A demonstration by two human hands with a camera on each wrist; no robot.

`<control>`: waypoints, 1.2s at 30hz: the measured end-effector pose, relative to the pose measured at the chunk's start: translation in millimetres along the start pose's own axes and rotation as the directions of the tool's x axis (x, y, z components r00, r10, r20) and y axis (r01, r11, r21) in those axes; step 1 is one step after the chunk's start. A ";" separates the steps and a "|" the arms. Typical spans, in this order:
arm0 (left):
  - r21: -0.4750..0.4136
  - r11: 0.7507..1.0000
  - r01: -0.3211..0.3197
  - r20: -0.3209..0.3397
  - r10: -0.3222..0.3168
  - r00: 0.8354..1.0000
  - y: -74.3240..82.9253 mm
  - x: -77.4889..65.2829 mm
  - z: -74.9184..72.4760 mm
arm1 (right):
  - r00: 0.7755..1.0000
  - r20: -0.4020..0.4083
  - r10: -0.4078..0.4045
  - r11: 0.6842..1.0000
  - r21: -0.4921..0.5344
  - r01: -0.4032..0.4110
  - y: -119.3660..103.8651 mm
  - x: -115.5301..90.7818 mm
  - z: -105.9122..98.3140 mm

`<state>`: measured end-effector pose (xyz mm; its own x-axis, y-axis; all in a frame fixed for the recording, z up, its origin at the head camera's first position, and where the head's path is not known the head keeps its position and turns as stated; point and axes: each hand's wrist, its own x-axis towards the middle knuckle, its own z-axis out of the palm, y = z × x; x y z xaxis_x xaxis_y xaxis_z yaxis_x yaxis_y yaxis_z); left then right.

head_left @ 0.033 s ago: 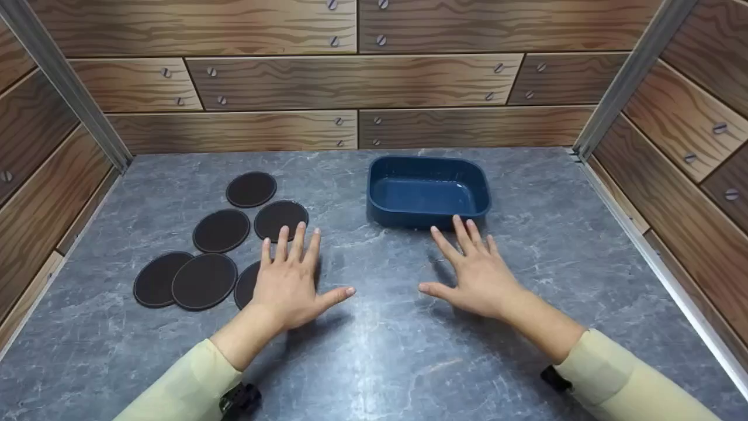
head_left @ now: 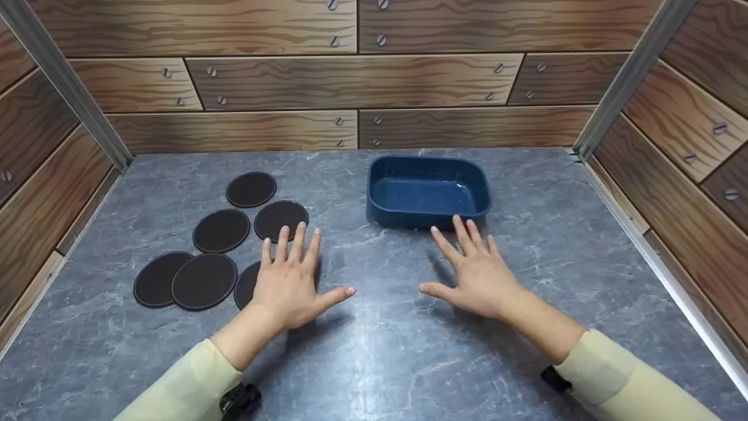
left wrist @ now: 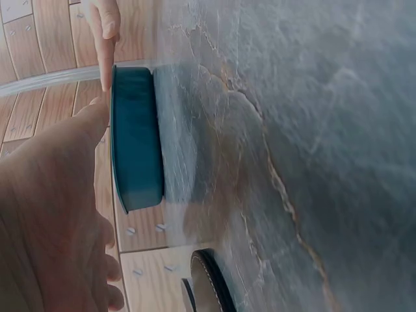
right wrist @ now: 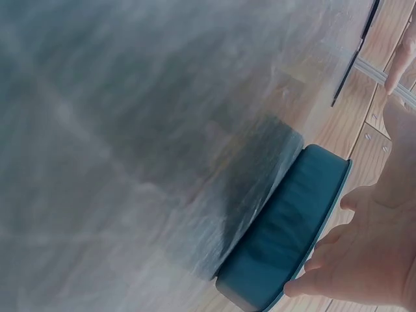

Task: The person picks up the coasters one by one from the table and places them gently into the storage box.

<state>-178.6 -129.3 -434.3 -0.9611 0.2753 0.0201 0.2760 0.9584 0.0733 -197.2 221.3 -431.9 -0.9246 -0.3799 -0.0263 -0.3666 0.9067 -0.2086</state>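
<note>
Several black round coasters with stitched edges lie flat on the left of the table. My left hand (head_left: pixel 286 286), fingers spread and palm down, is held over the nearest right coaster (head_left: pixel 244 286) and partly hides it. Its fingertips overlap another coaster (head_left: pixel 277 216) in the head view. One coaster (head_left: pixel 204 282) laps over its neighbour (head_left: pixel 153 280) at the far left. My right hand (head_left: pixel 482 275) holds nothing, fingers spread in front of a blue rectangular tub (head_left: pixel 403 218), fingertips overlapping its near wall. Seen from both wrists, the tub (left wrist: pixel 138 143) stands upright on the table.
The grey marbled table (head_left: pixel 374 351) is bounded by wood-patterned walls (head_left: pixel 350 82) at the back and both sides. Metal rails (head_left: pixel 76 88) run up the back corners. Two more coasters (head_left: pixel 251 189) lie farther back on the left.
</note>
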 end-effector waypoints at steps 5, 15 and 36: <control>0.006 1.000 -0.002 0.002 0.002 1.000 0.3 1.2 -1.5 | 1.000 0.003 0.003 1.000 -0.007 -0.003 0.1 0.0 -0.8; 0.008 1.000 -0.004 0.011 0.004 1.000 1.8 4.5 -5.9 | 1.000 -0.011 0.010 1.000 -0.011 -0.010 3.4 -1.4 -3.5; -0.046 0.998 -0.048 -0.019 0.047 0.999 37.7 84.8 -45.5 | 0.994 -0.057 0.090 0.996 0.017 -0.089 46.3 29.7 -65.4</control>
<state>-249.8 -73.3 -384.5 -0.9468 0.3190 0.0424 0.3218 0.9394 0.1183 -248.3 264.0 -378.4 -0.9582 -0.2858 0.0113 -0.2811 0.9336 -0.2222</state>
